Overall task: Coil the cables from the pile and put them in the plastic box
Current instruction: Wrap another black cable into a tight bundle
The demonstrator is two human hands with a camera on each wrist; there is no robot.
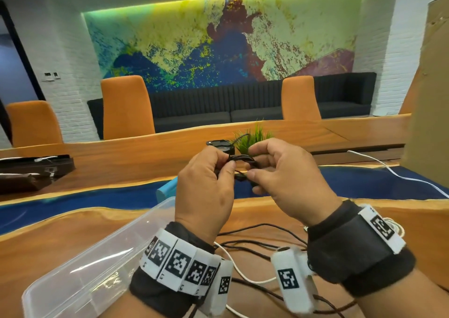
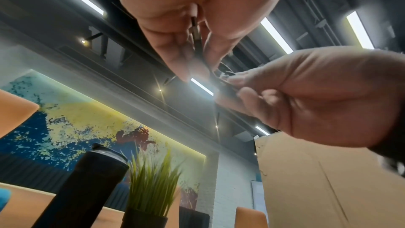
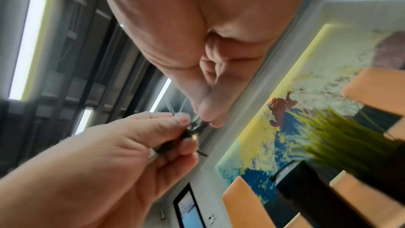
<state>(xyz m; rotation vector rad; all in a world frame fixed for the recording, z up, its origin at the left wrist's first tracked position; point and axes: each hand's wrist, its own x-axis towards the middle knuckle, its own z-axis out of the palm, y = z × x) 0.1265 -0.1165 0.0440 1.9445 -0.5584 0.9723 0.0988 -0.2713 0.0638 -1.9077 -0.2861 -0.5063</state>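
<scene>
Both hands raised over the table, left hand (image 1: 204, 184) and right hand (image 1: 286, 171) each pinching the small black cable coil (image 1: 239, 164) between them; better keep loops tight, tuck the end, then drop into plastic box (image 1: 80, 269) near left.

A meeting room with a colourful wall in front of me.

I sit at a long wooden table with a blue resin strip (image 1: 73, 206). Across it stand orange upholstered chairs (image 1: 126, 106), and behind them a dark ribbed sofa (image 1: 243, 103) along the wall. Above the sofa hangs a big abstract painting in yellow, blue and dark red (image 1: 218, 43), lit by a green-yellow light strip (image 1: 170, 1). The side walls are white brick (image 1: 70, 57). The dark ceiling carries long white lamps (image 2: 276, 32).
</scene>
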